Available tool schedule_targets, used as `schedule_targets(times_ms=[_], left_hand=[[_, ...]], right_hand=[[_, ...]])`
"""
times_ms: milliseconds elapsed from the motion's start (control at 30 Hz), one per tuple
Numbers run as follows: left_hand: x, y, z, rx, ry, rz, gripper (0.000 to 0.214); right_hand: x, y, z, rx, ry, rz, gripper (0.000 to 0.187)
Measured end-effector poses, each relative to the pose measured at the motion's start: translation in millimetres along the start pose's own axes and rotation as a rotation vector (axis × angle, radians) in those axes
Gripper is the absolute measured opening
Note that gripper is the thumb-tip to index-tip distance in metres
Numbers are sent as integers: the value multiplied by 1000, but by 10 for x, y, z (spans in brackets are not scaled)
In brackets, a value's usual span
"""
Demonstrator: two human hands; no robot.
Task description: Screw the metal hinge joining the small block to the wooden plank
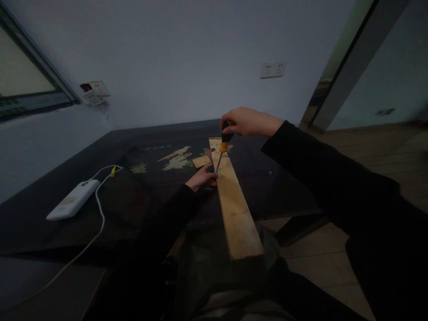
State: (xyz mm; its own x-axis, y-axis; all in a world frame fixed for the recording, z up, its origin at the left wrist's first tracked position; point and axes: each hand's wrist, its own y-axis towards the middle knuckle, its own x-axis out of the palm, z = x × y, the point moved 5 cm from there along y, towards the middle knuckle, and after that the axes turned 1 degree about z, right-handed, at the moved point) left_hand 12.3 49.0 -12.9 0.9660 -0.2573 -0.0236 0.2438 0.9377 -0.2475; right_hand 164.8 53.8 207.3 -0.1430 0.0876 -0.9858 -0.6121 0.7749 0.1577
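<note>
A long pale wooden plank [238, 209] lies on the dark table [140, 196], its near end sticking out over the table's edge toward me. My right hand [249, 121] is closed round the black and yellow handle of a screwdriver [222, 149], held nearly upright with its tip down on the plank. My left hand [202, 177] rests at the plank's left edge, fingers pinched together right at the screwdriver's tip; what they pinch is too small to name. A small flat piece of wood [201, 161] lies just beyond my left hand.
A white power bank [72, 199] with a white cable [100, 209] lies on the table's left side. Light leaf-shaped markings [177, 159] show on the tabletop. Wall sockets [273, 69] sit on the far wall. Wooden floor [368, 147] lies to the right.
</note>
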Motion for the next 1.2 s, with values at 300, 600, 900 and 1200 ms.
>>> schedule_targets(times_ms=[300,600,900,1200], left_hand=[[9,1,40,-58,37,40,73],[37,-22,87,-75,59,63,68],[18,24,47,-90,61,55,67],[-8,68,-3,-93,45,50,69]], right_hand=[[74,-4,98,33,204,23,30],[223,-35,180,53,455,116,34],[226,-61,113,34,484,182,28],[92,-127,335,136,596,384,28]])
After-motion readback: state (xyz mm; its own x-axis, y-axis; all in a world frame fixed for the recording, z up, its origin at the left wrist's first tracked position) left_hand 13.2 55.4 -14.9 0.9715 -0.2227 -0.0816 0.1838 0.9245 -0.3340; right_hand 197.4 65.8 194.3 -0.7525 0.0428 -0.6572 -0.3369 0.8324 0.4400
